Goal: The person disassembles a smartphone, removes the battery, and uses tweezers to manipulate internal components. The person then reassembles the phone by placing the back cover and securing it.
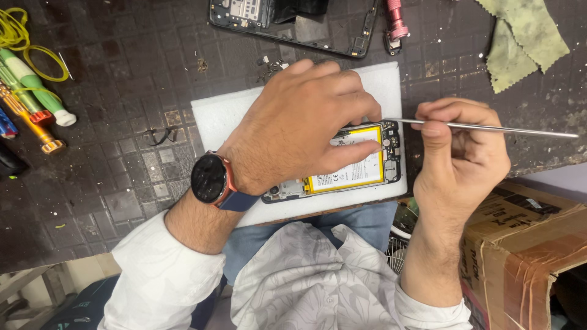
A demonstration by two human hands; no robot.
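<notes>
Yellow-batteried phone (354,162) under left hand (299,125) fingers pressing flat, right hand (458,153) fingers clamped on metal pick (489,128)

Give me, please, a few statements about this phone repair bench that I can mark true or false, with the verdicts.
1. The left hand presses down on the opened phone. True.
2. The right hand holds a screwdriver with a green handle. False: it holds a thin metal rod.
3. The phone lies on a white foam pad. True.
4. The battery is blue. False: it is yellow.
5. A wristwatch sits on the right wrist. False: it is on the left wrist.
</notes>
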